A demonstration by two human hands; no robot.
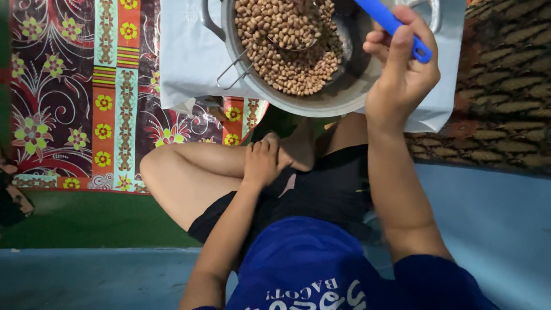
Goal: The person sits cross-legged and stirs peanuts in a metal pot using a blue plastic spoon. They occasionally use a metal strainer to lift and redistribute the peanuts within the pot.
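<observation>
I sit cross-legged on the floor. My right hand is closed around the blue handle of a wire strainer that rests in a grey metal pan. The pan is heaped with brown peanuts, and the strainer's scoop holds a load of them. My left hand rests on my bent leg with its fingers curled, holding nothing.
The pan stands on a pale sheet spread over the floor. A patterned floral mat lies to the left, a brown woven mat to the right. Green floor and a light blue surface surround my legs.
</observation>
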